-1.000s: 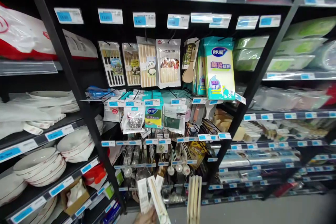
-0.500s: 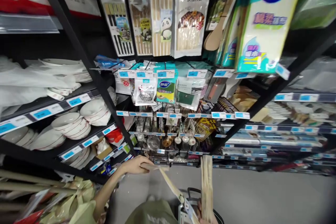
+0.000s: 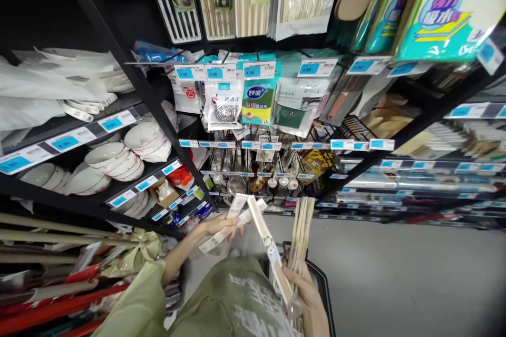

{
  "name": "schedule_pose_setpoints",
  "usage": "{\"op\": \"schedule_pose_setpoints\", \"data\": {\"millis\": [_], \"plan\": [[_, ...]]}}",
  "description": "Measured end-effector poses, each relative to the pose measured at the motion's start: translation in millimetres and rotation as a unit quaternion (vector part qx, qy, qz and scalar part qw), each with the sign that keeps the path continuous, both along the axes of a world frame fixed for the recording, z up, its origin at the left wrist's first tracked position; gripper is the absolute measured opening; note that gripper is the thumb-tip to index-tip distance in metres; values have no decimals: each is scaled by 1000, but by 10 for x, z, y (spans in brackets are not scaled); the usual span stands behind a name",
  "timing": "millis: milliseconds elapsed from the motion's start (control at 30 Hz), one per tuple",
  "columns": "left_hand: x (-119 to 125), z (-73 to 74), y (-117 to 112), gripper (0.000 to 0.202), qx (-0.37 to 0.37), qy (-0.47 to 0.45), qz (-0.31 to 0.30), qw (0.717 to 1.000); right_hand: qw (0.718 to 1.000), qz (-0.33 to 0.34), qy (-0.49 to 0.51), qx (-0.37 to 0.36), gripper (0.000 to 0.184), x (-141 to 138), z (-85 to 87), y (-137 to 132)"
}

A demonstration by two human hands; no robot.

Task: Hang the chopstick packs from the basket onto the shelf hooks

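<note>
My left hand (image 3: 216,225) is closed on slim pale packets (image 3: 237,209) with printed labels, which cross each other; their contents cannot be made out. My right hand (image 3: 305,288) grips a bundle of chopstick packs (image 3: 301,231), held upright in clear wrapping. From the same hand a single chopstick pack (image 3: 265,237) with a small picture label leans to the left, its top close to the left hand's packets. Both hands are in front of my torso, below the shelves.
Chopstick packs (image 3: 253,16) hang on hooks ahead, above scouring pads (image 3: 256,100). White bowls (image 3: 114,160) stand stacked on the left shelf. Long rolls (image 3: 411,181) lie on the right shelves. A dark-rimmed cart or basket (image 3: 322,279) is below my right hand, above the grey floor (image 3: 379,258).
The view has tilted down, so the shelf goods sit higher in the picture. My left hand has turned its packets so their labels show, and my right hand is further in view.
</note>
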State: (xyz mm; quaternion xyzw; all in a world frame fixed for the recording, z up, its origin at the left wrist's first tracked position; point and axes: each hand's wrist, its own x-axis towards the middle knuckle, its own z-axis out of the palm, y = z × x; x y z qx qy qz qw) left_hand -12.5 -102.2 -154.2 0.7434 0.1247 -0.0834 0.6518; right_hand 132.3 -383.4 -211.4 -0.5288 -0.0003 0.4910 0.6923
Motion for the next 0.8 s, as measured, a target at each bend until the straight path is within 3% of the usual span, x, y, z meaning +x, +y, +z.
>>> {"op": "schedule_pose_setpoints", "data": {"millis": [133,200,333,400,500,567,600,700,800], "plan": [[-8,83,88,43,65,0,-2,998,997,-48,60,-9,52,84,131,-77],[-65,108,235,33,146,-13,12,989,996,-58,69,-9,52,196,188,-205],[-276,119,576,65,392,-19,-5,920,996,-59,40,-48,51,496,301,-551],[-361,126,659,63,421,-33,21,906,995,-63,-10,-75,49,599,365,-661],[-332,99,592,34,322,-67,167,929,990,-53,-103,-78,44,578,454,-601],[-189,35,447,12,171,-97,268,943,985,-49,-150,-67,42,452,488,-390],[-90,-7,358,20,67,-122,302,943,983,-45,-166,-58,41,371,492,-243],[238,-144,70,45,-224,-194,327,897,985,-13,-172,-32,39,125,448,254],[488,-259,-199,47,-397,-130,398,817,983,33,-175,-34,34,-66,359,613]]}}
